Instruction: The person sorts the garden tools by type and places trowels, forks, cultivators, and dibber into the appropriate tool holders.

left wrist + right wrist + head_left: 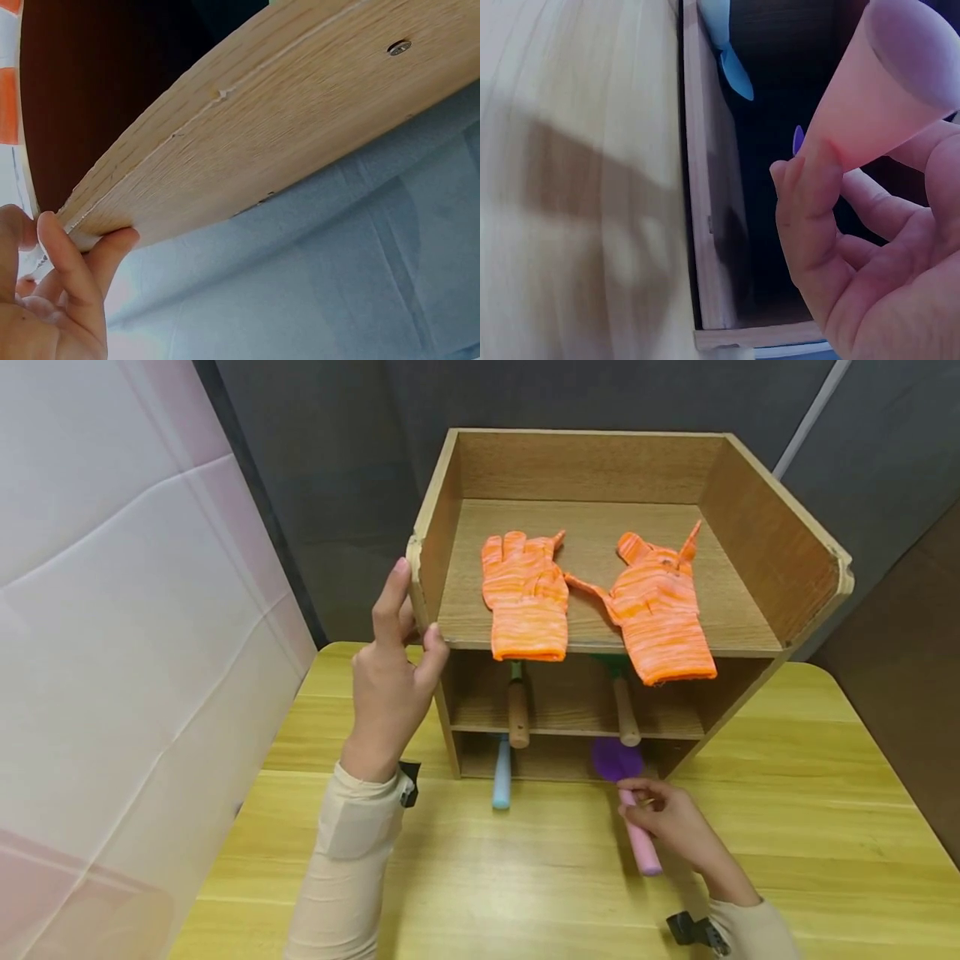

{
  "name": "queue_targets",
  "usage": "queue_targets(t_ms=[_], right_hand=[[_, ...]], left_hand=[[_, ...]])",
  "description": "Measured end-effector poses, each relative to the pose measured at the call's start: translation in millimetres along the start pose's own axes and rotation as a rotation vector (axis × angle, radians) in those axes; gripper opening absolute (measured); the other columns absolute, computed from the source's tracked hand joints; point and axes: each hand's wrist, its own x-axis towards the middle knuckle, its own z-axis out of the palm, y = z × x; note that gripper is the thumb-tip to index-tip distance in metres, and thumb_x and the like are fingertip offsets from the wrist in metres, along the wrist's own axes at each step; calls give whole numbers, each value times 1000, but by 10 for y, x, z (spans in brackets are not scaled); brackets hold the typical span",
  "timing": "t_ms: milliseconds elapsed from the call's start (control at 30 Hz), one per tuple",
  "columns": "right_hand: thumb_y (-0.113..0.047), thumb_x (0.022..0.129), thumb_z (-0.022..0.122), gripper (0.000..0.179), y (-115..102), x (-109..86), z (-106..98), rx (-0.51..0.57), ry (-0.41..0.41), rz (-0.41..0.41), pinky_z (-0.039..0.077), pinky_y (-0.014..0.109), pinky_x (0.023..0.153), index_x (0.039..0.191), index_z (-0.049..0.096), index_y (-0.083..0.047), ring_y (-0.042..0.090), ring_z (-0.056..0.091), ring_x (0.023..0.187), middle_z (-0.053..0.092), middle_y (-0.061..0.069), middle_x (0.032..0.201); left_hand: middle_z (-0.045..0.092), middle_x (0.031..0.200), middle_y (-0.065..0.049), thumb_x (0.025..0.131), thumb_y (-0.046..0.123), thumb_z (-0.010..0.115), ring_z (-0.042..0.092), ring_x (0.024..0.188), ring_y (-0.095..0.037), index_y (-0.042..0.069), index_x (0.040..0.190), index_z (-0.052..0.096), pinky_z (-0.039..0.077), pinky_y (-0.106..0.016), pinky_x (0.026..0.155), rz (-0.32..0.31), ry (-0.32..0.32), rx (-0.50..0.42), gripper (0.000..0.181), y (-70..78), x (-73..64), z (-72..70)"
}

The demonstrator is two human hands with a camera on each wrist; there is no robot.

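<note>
My left hand (390, 685) grips the front left edge of a wooden shelf unit (581, 510); in the left wrist view, thumb and fingers meet its side panel (247, 135). Low at the right, my right hand (675, 827) pinches the pink handle (641, 843) of a small tool. Its rounded purple head (617, 760) lies at the mouth of the bottom compartment. Close up in the right wrist view, the pink handle (877, 90) points outward between thumb and fingers, and most of the purple head is hidden.
Two orange gloves (525, 597) lie on the top tier, their cuffs over its front edge. Wooden handles (517, 714) of green-headed tools stick out of the middle compartment. A light blue handle (502, 777) projects from the bottom one. The unit stands on a wooden table (540, 893).
</note>
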Motion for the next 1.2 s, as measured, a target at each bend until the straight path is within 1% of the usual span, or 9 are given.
queue_targets(t_ms=[67,233,333,467,567,800,900,1067,1200], right_hand=[[-12,83,63,42,12,35,22,5,7,2,51,24,64,122,55,2,9,59,74,60,20,105],[-13,84,63,41,38,147,53,-3,24,0,50,23,65,122,56,2,10,58,78,61,19,105],[-12,85,62,40,56,217,67,-13,37,-24,49,22,67,121,56,3,9,58,81,62,20,105],[-9,84,61,38,82,303,93,5,39,-48,51,20,69,119,56,5,10,60,84,63,23,106],[-9,84,61,38,100,363,114,18,36,-40,51,20,69,120,56,5,10,62,85,63,23,107],[-10,85,60,36,97,500,124,-31,56,-36,49,19,68,119,58,3,11,63,85,64,23,110],[-12,85,61,38,89,552,133,-52,61,-17,49,19,68,120,57,3,11,64,85,63,22,111],[-15,87,59,38,76,617,145,-90,61,1,49,21,70,122,57,1,17,65,88,66,20,108],[-16,88,58,37,75,651,145,-111,63,-29,48,24,73,120,58,1,20,64,90,66,20,106]], left_hand=[[68,102,-17,87,8,52,66,70,-23,18,139,26,52,-36,59,5,-1,6,58,-3,-4,-2],[68,103,-18,88,8,51,66,70,-23,18,139,26,52,-36,60,3,2,7,58,-5,-7,-11],[68,105,-18,87,8,51,67,71,-24,18,139,27,53,-37,60,-4,5,11,58,-6,-10,-16],[68,103,-17,87,8,51,66,69,-23,18,139,27,51,-35,56,-1,4,19,58,-12,-23,-18],[69,100,-17,87,8,52,66,68,-23,17,139,27,51,-35,56,5,2,18,58,-16,-30,-17],[69,101,-18,87,7,52,66,69,-23,17,139,27,52,-35,61,14,6,2,58,-16,-28,-13],[69,100,-18,87,6,52,66,69,-23,17,139,27,53,-36,62,20,12,-5,58,-20,-28,-15],[68,102,-18,87,6,52,67,72,-23,17,139,27,54,-36,64,28,12,-14,58,-16,-22,-15],[68,104,-17,87,6,51,67,74,-23,17,139,26,54,-36,65,30,2,-24,58,-9,-8,-10]])
